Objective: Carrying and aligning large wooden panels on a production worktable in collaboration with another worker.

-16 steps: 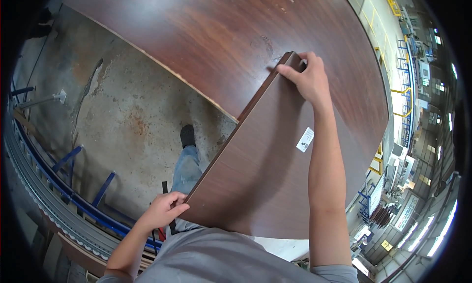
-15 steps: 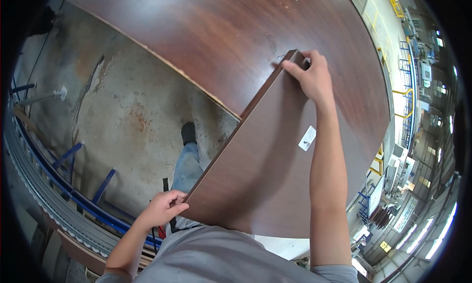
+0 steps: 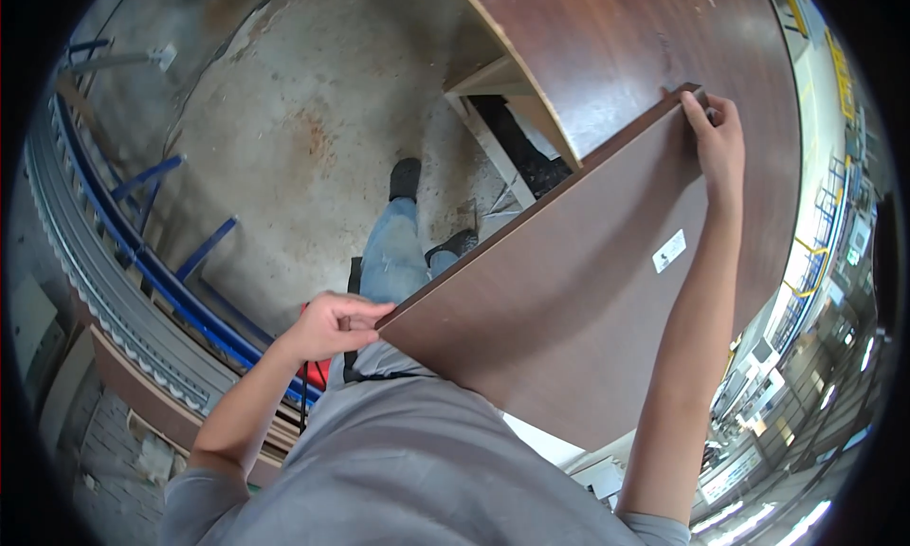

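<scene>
A flat brown wood-grain panel (image 3: 531, 300) with a small white label (image 3: 669, 251) is held tilted in front of me. My left hand (image 3: 334, 328) pinches its near left corner, thumb on the face and fingers at the edge. At the far corner my right hand (image 3: 718, 148) grips the panel, thumb on top and its other fingers partly hidden behind the edge. Beyond and partly under the panel lies a large reddish-brown glossy board (image 3: 616, 53), whose wooden support frame (image 3: 493, 77) shows beneath its left edge.
To the left runs a blue-railed roller conveyor (image 3: 142, 252) with blue brackets. Stained, cracked concrete floor (image 3: 303, 119) lies between it and the board, with my feet (image 3: 406, 178) on it. Yellow railings (image 3: 839, 72) and workshop equipment stand at the far right.
My view and body have turned left, so the large board sits farther right. Both hands keep hold of the panel, and the support frame and my second foot have come into sight.
</scene>
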### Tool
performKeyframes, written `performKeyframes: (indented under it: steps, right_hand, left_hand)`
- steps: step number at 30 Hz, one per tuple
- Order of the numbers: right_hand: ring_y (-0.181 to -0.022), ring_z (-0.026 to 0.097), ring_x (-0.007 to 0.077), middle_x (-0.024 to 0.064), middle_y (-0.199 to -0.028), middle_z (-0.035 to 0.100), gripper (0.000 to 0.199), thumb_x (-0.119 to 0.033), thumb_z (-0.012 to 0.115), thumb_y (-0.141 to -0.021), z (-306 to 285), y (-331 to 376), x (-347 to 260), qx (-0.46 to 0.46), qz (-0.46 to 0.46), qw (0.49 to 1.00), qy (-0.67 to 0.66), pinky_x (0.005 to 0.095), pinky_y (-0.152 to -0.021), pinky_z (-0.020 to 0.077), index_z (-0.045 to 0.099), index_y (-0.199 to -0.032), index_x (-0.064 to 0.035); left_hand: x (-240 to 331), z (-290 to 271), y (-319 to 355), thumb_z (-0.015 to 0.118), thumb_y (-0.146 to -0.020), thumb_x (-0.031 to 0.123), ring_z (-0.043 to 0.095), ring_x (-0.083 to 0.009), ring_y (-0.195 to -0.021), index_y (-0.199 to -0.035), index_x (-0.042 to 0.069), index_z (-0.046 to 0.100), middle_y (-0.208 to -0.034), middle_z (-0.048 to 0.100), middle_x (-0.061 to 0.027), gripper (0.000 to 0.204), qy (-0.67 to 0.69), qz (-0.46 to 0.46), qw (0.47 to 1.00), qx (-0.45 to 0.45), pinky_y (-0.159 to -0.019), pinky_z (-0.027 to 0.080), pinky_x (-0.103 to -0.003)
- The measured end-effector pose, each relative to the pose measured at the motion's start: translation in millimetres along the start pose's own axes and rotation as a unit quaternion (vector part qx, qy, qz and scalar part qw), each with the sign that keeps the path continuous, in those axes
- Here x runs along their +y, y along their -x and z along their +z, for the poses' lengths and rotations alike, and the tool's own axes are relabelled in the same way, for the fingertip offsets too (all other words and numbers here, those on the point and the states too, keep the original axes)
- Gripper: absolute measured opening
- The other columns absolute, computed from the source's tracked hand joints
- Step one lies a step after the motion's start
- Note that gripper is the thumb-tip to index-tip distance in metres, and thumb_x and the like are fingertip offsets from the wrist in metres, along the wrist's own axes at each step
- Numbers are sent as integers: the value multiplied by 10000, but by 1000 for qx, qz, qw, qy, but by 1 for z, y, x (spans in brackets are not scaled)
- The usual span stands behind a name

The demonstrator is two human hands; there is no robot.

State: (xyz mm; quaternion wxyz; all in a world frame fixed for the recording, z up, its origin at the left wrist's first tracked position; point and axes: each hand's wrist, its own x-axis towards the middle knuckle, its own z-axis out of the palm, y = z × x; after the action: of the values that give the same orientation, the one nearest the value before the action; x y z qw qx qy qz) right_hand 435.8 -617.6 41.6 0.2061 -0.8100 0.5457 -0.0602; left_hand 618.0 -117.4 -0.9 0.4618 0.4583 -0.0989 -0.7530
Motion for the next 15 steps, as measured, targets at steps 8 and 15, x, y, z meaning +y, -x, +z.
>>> performKeyframes:
  steps: [8, 15]
  right_hand:
    - [-926, 548, 150, 87, -1015, 609, 640, -491, 698, -798, 0, -11, 12, -23, 10, 1000, 1, 259, -863, 408, 567, -1182, 3]
    - [-961, 552, 168, 95, -1054, 609, 663, -520, 685, -796, -1, -16, 14, -24, 11, 999, 34, 277, -902, 402, 563, -1202, -10]
  left_hand:
    - [-27, 14, 9, 620, -842, -50, 613, -149, -1011, -1243, -37, 553, -1128, 633, -119, 406, 109, 68, 991, 46, -897, 477, -272]
    - [-54, 42, 10, 572, -865, -73, 611, -172, -1039, -1239, -46, 527, -1162, 611, -141, 378, 182, 163, 963, 114, -928, 493, -309]
